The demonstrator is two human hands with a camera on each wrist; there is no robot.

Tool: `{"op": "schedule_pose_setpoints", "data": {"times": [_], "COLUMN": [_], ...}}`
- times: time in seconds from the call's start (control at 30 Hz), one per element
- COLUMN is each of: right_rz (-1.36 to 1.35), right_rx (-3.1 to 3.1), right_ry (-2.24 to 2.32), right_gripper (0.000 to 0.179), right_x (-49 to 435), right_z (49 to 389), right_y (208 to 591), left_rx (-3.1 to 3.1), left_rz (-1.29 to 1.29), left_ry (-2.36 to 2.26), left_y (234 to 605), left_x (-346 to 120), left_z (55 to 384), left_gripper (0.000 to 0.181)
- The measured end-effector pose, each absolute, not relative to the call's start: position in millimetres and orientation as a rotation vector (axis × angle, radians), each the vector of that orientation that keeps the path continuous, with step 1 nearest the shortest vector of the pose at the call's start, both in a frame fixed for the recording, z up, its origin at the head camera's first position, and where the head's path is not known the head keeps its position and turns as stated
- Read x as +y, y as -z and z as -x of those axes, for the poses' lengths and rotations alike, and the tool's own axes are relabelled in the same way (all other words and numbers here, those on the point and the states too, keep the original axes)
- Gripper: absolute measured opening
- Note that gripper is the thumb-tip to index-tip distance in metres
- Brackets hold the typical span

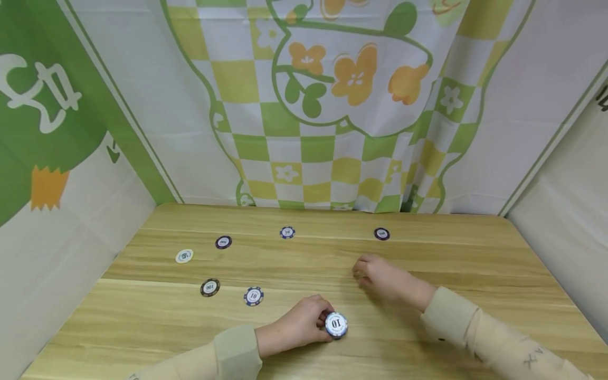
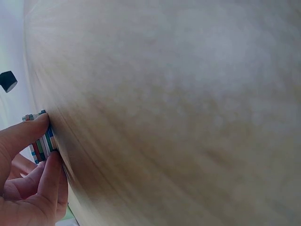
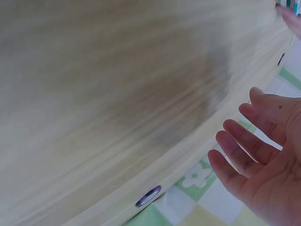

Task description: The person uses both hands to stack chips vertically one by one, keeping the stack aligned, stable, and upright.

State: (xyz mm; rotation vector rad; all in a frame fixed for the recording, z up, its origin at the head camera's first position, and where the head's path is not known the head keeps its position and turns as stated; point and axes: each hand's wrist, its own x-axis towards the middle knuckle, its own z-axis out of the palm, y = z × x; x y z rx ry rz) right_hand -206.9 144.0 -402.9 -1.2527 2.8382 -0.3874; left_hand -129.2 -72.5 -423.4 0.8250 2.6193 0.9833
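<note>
My left hand (image 1: pixel 299 324) grips a stack of poker chips (image 1: pixel 336 325) near the front of the table, thumb and fingers on its sides. A blue and white chip marked 10 tops the stack. In the left wrist view, the stack's edges (image 2: pixel 44 143) show several colours. My right hand (image 1: pixel 386 278) is held over the table to the right of the stack, its fingers bent loosely and holding nothing. The nearest loose chip to it is a dark purple poker chip (image 1: pixel 382 234), farther back. In the right wrist view, that chip (image 3: pixel 148 196) lies beyond the spread fingers.
Several single chips lie flat on the wooden table (image 1: pixel 451 248): a blue one (image 1: pixel 287 232) and a purple one (image 1: pixel 224 242) at the back, a white one (image 1: pixel 184 256) at left, a black one (image 1: pixel 210 287) and another blue one (image 1: pixel 254 296) nearer. A patterned curtain (image 1: pixel 328 153) hangs behind.
</note>
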Motion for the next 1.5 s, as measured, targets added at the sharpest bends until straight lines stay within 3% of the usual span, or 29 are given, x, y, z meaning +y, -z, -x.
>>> {"op": "schedule_pose_setpoints", "data": {"times": [0.8, 1.17, 1.5], "right_rz": [1.137, 0.8, 0.861], "right_rx": [2.946, 2.911, 2.996], "right_ry": [0.384, 0.498, 0.475], "right_gripper": [0.022, 0.029, 0.022], "right_x": [155.7, 162.8, 172.2], "right_z": [246.5, 267.0, 279.8], "right_y": [393.8, 389.9, 398.5], "left_rx": [2.633, 2.627, 2.624], "left_rz": [-0.829, -0.811, -0.805], "left_ry": [-0.972, -0.977, -0.984], "left_y": [424.3, 422.8, 422.8], "left_x": [-72.1, -72.1, -72.0], "left_z": [130.3, 128.8, 128.5], "left_gripper": [0.035, 0.036, 0.036]}}
